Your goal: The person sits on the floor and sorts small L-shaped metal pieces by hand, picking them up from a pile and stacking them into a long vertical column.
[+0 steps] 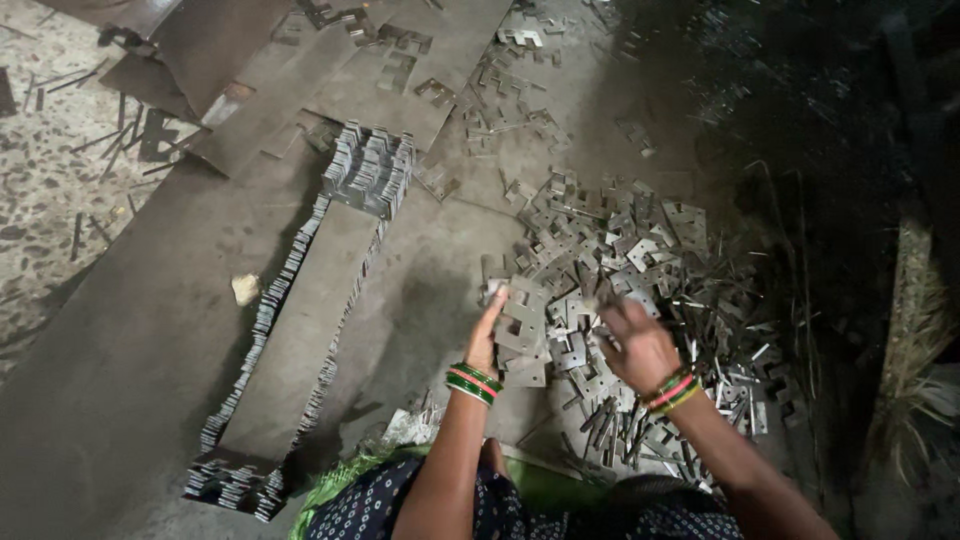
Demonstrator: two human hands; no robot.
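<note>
A loose heap of small notched metal plates (640, 270) lies on the floor in front of me. My left hand (487, 335) holds a short stack of these plates (524, 320) on edge, fingers along its left side. My right hand (637, 345) reaches into the heap, fingers bent on the plates; whether it grips one I cannot tell. Both wrists carry red and green bangles.
Long rows of stacked plates (275, 300) stand on edge on a large metal sheet (130, 340) to the left, with a taller block of stacks (370, 170) at the far end. Punched scrap sheets (390, 60) lie farther off. Thin metal offcuts (610, 430) litter the floor by my knees.
</note>
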